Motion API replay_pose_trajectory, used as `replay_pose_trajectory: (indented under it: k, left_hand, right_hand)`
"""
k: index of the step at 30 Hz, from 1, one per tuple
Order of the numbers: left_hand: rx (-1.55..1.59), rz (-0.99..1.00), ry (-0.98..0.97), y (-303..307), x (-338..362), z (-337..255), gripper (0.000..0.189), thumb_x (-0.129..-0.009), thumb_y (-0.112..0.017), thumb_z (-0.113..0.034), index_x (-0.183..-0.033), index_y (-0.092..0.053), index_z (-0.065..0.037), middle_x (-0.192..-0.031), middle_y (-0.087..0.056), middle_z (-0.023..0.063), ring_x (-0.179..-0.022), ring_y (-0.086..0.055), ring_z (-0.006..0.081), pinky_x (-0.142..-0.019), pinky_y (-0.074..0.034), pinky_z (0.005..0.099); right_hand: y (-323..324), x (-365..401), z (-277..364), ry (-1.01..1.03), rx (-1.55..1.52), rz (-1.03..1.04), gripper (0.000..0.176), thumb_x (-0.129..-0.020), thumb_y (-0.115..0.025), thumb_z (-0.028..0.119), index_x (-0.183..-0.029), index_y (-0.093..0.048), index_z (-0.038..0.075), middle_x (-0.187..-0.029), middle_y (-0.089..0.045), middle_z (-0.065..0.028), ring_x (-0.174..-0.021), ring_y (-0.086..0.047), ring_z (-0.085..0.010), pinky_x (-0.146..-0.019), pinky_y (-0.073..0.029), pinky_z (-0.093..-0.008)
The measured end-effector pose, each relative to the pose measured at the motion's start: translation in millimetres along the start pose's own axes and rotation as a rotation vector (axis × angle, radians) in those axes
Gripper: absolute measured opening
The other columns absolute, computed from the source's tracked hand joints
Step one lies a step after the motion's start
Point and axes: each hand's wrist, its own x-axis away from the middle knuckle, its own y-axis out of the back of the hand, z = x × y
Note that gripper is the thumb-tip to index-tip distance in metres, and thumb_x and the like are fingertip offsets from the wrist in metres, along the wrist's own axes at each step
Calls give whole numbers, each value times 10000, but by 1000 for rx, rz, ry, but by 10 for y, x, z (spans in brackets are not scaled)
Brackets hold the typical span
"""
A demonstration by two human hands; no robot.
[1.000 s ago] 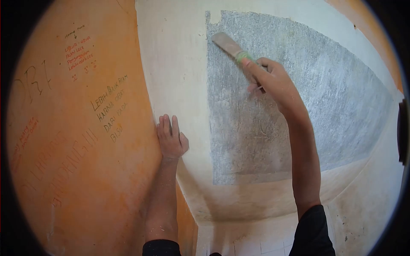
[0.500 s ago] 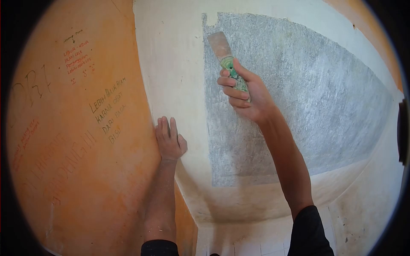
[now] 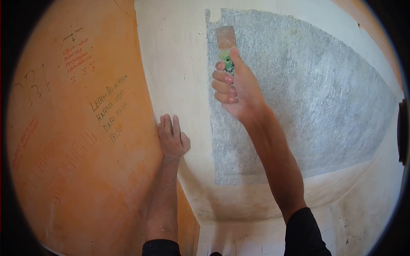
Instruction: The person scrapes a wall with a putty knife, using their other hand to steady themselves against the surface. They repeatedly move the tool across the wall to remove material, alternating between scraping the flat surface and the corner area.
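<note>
My right hand [image 3: 237,85] is wrapped round the green patterned handle of a putty knife [image 3: 226,38]. Its broad, worn blade points up and lies over the upper left part of a rough grey patch [image 3: 294,94] on the wall. Part of the handle is hidden by my fingers and palm. Lower and to the left, my left hand [image 3: 174,138] rests with fingers stretched upward on the cream wall [image 3: 175,64], right by the corner with the orange wall. Nothing is in it.
On the left stands an orange wall [image 3: 85,170] with handwriting in dark and red ink. Pale floor tiles [image 3: 243,241] show at the bottom. A dark object [image 3: 402,132] sits at the far right edge. A small notch of cream paint [image 3: 215,16] cuts into the patch's top left corner.
The putty knife has turned from leaning left to nearly upright and sits slightly higher. My right hand has shifted a little left and up. My left hand stays on the wall.
</note>
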Motion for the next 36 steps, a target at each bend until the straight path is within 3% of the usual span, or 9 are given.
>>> replay_pose_trajectory:
  k: [5, 7, 10, 17, 23, 30, 36]
  left_hand:
    - [-21, 25, -23, -4, -21, -2, 576, -945, -375, -209, -1444, -436, 72, -1507, -361, 308, -1395, -349, 497, -1138, -302, 592]
    - [-3, 25, -15, 0, -16, -15, 577, -950, -372, -216, -1446, -434, 71, -1508, -362, 305, -1397, -347, 495, -1137, -299, 592]
    - [-12, 35, -15, 11, -12, -18, 575, -957, -372, -221, -1449, -431, 70, -1511, -362, 300, -1399, -345, 491, -1134, -303, 593]
    - [-1, -2, 4, 6, -6, -36, 574, -928, -405, -223, -1439, -479, 29, -1499, -404, 276, -1384, -389, 462, -1113, -332, 577]
    - [2, 10, -6, -19, 5, 20, 581, -926, -404, -227, -1444, -473, 26, -1512, -383, 269, -1407, -358, 453, -1131, -311, 578]
    - [-20, 10, 10, -10, 24, -37, 599, -899, -418, -206, -1448, -465, 29, -1520, -374, 267, -1408, -355, 453, -1133, -306, 582]
    - [-24, 8, 6, -39, -16, -18, 595, -896, -427, -194, -1444, -467, 33, -1517, -378, 274, -1399, -364, 458, -1128, -314, 577]
  right_hand:
    - [-321, -271, 235, 103, 20, 23, 440, -1059, -384, 529, -887, -448, 129, -628, -347, 56, -452, -260, -50, -362, -196, -203]
    - [-379, -155, 182, -43, -101, 36, 441, -1057, -398, 522, -883, -453, 120, -622, -349, 57, -444, -262, -49, -357, -197, -205]
    - [-113, 94, -29, -29, -44, -56, 445, -1057, -399, 520, -881, -458, 115, -621, -346, 59, -442, -262, -54, -354, -196, -208]
    - [-240, 18, 17, -34, -98, -47, 434, -1056, -396, 525, -888, -452, 128, -616, -348, 63, -434, -255, -52, -347, -188, -203]
    - [-137, -78, 75, -35, 43, -103, 457, -1048, -388, 554, -884, -441, 131, -610, -329, 68, -435, -237, -47, -347, -183, -204]
    - [-19, -79, 84, -61, 28, -5, 501, -1037, -398, 574, -829, -442, 120, -614, -317, 47, -445, -234, -70, -379, -181, -236]
    - [-469, -381, 320, 0, -37, 17, 461, -1044, -405, 553, -878, -468, 129, -608, -350, 59, -433, -246, -61, -352, -195, -215]
